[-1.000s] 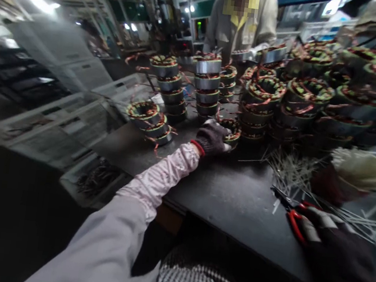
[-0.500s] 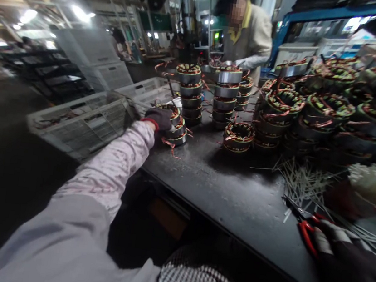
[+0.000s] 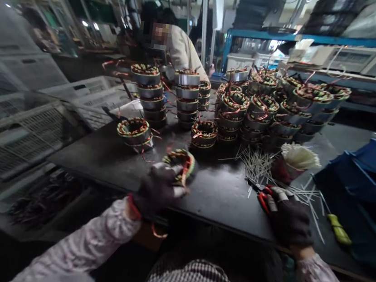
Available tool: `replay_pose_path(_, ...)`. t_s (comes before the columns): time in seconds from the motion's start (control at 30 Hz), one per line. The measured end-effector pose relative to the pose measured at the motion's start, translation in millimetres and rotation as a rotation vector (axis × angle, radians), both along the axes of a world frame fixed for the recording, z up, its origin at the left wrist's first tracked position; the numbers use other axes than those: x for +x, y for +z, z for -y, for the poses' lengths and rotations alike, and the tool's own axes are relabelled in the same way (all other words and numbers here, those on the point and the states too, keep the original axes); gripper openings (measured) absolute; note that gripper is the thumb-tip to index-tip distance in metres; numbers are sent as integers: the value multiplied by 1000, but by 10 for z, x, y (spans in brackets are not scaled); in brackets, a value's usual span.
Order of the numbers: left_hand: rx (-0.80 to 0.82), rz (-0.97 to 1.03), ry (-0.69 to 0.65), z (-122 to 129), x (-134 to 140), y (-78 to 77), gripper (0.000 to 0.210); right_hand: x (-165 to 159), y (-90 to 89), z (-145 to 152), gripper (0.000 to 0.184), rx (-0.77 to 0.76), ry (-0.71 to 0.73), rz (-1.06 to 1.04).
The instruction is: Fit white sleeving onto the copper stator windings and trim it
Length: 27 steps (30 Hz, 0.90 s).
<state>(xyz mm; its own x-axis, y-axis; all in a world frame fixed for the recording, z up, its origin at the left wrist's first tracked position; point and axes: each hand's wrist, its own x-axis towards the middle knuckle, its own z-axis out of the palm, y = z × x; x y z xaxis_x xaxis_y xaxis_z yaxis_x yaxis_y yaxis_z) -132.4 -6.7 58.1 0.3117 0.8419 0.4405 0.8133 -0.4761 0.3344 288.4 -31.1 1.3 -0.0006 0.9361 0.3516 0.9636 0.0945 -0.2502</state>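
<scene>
My left hand (image 3: 158, 188), in a dark glove with pale fingertips, grips a motor stator (image 3: 185, 166), a metal ring wound with copper wire. The stator is tilted just above the black table (image 3: 208, 196) near its front edge. My right hand (image 3: 290, 220), gloved alike, rests on the table's right part with its fingers round red-handled cutters (image 3: 263, 198). The dark jaws of the cutters point left toward loose white strips (image 3: 256, 165). A short stack of stators (image 3: 134, 132) stands left of my left hand, and a single stator (image 3: 204, 134) sits behind the held one.
Tall stator stacks (image 3: 234, 117) line the back of the table. White strips fill a red holder (image 3: 289, 165). A yellow-green-handled tool (image 3: 339, 229) lies by a blue bin (image 3: 356, 189). Plastic crates (image 3: 20, 138) stand at left. A co-worker (image 3: 181, 51) bends behind the table.
My left hand has lifted a stator off the short left stack and brought it right and nearer to me. The view has turned right. My right hand still has the cutters.
</scene>
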Motion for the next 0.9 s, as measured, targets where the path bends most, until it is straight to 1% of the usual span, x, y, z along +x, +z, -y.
replay_pose_path(0.07,-92,-93,-152,65,429,-109,51,-141,-29,61,45,97,69,-70)
replay_pose_path(0.13,-156,-162,-261,68,818,-173,49,-348,-63,137,43,152,165,-165)
replay_pose_path(0.17,-179,-158,-307,55,971,-193,45,-461,-78,172,41,158,216,-223)
replay_pose_path(0.2,-201,-101,-341,39,1083,-209,39,-568,-89,200,39,155,265,-303)
replay_pose_path(0.23,-215,-1,-354,21,1151,-223,33,-661,-97,216,36,152,302,-400)
replay_pose_path(0.3,-204,246,-323,-10,1160,-260,28,-781,-104,210,28,144,350,-593)
replay_pose_path(0.33,-173,329,-305,-22,1117,-285,29,-806,-107,189,24,146,351,-680)
replay_pose_path(0.37,-128,361,-303,-32,1058,-316,30,-813,-110,159,21,155,337,-747)
replay_pose_path(0.43,-41,302,-361,-48,948,-390,29,-803,-114,77,22,178,271,-841)
replay_pose_path(0.5,-17,226,-411,-64,920,-470,26,-796,-104,-20,25,172,166,-1076)
replay_pose_path(0.53,-25,223,-397,-72,946,-507,24,-794,-88,-68,27,150,114,-1231)
replay_pose_path(0.6,-62,316,-281,-92,1060,-563,26,-768,-33,-148,32,102,28,-1530)
replay_pose_path(0.63,-93,406,-201,-103,1131,-579,28,-731,3,-177,34,98,2,-1626)
replay_pose_path(0.67,-124,504,-127,-114,1197,-586,31,-672,42,-200,35,119,-15,-1657)
replay_pose_path(0.7,-167,604,-66,-125,1249,-585,34,-589,82,-221,36,172,-40,-1647)
replay_pose_path(0.77,-275,772,47,-150,1293,-564,40,-359,152,-274,37,340,-138,-1549)
replay_pose_path(0.83,-356,841,141,-172,1242,-523,42,-83,204,-372,39,487,-275,-1400)
replay_pose_path(0.9,-391,849,233,-173,1118,-466,37,185,236,-525,40,546,-386,-1296)
